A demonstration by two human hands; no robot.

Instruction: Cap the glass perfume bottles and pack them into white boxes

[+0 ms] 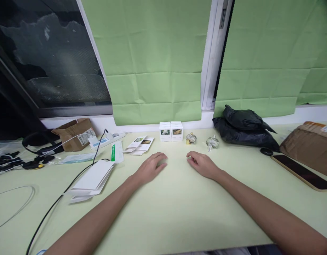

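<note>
My left hand (153, 166) rests on the pale green table, holding nothing, its thumb apart from the loosely bent fingers. To the right, my right hand (202, 164) also lies on the table with nothing in it, fingers curved and thumb apart. Beyond them two small white boxes, a left box (165, 132) and a right box (176, 132) with flower pictures, stand upright side by side. Two small round glass bottles are near my right hand: one with gold parts (191, 138) and one clear (212, 142). Flattened white cartons with pictures (139, 145) lie beyond my left hand.
Folded white card (93, 179) and a black cable (59, 198) lie on the left, near an open brown cardboard box (77, 134). Black plastic bags (244, 129), a phone (304, 171) and a brown parcel (309, 145) are on the right. Green curtains (155, 63) hang behind.
</note>
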